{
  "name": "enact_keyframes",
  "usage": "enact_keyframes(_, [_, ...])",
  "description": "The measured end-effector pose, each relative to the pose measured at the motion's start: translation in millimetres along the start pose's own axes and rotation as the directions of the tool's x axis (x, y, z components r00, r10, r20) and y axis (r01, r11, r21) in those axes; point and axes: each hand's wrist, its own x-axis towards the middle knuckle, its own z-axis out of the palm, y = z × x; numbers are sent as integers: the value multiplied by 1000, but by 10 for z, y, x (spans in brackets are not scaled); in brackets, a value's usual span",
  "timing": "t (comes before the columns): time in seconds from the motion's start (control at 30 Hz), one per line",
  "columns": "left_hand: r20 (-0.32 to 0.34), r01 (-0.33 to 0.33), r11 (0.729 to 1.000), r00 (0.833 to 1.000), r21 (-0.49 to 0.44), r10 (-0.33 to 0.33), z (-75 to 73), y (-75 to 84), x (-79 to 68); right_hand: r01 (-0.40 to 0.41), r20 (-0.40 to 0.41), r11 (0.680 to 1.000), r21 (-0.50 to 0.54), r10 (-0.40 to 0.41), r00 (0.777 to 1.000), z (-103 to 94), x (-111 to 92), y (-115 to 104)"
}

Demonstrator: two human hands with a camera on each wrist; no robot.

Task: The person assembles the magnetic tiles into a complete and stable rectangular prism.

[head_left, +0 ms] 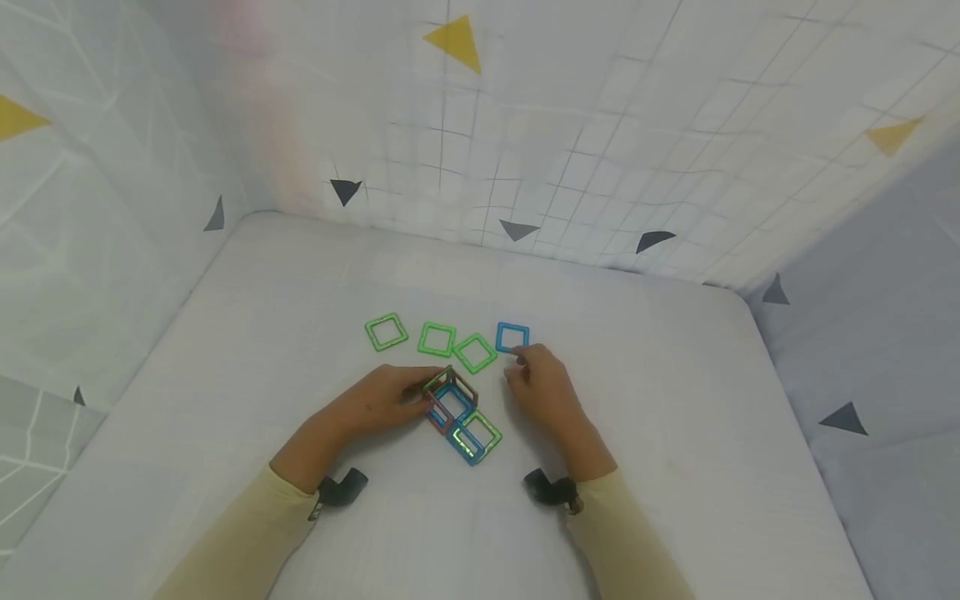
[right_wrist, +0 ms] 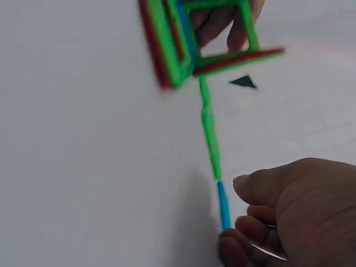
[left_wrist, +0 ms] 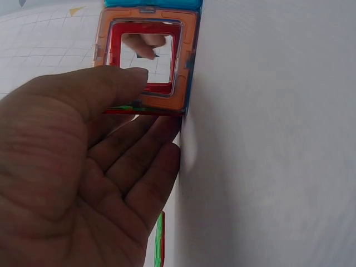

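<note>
My left hand [head_left: 378, 400] holds a small box-like structure of magnetic tiles [left_wrist: 167, 101]. Its thumb lies against an orange square side, while the other fingers are below and behind. Blue, red and green frames join in this structure, and a green and blue part extends toward me on the table. My right hand [head_left: 546, 387] reaches to a flat blue square tile [head_left: 513, 325]. An index fingertip touches or nearly touches the tile's near edge. In the right wrist view the thumb stands apart from the blue tile [right_wrist: 223, 206], seen edge-on.
Three green square tiles lie flat beyond the structure: one at the left [head_left: 392, 343], a middle one [head_left: 435, 355], and a third [head_left: 484, 364] nearest the blue tile. The white table [head_left: 675, 417] meets patterned cloth walls at the back and sides.
</note>
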Motion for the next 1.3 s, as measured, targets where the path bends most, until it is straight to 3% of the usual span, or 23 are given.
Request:
enact_keyframes(0.23, [5,1,1000,1000,-9,-1,-4,6,-4,-74,-47,996,56,77,996,52,92,251])
enact_keyframes(0.93, [-1,-13,1000,1000,-12,13,-6,-4,-6,-156,22,982,109,154,988,7,379,373])
enact_keyframes(1.3, [6,12,1000,1000,0,-12,-7,8,-6,-137,35,985,105,134,990,16,445,415])
